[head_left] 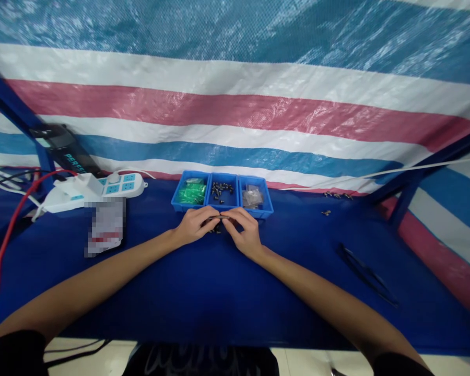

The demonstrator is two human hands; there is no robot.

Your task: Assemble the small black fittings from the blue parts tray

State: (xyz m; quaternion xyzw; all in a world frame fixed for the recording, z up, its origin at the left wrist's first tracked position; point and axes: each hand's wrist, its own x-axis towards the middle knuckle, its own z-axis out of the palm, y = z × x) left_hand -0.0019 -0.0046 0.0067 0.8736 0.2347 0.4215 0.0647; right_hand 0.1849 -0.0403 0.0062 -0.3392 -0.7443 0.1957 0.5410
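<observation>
My left hand [197, 225] and my right hand [244, 231] meet just in front of the blue bins, fingertips almost touching. Both are closed in a pinch on one thin, small brownish piece [219, 216], whose kind is too small to make out. Under the fingers, a few small dark metal parts [216, 228] lie on the blue table, partly hidden. The left bin [176, 200] contains green plastic pieces or bags [192, 192]. Several small metal parts [221, 189] are in the middle bin [224, 204], and clear plastic packets [253, 197] fill the right one [266, 201].
A white power strip [129, 184] with a red cable [8, 240] stands at the left, near a blurred-out phone-like object [106, 225]. More small metal parts [338, 196] lie at the back right. A thin dark object [368, 272] rests to the right. Striped sheeting [235, 112] hangs behind.
</observation>
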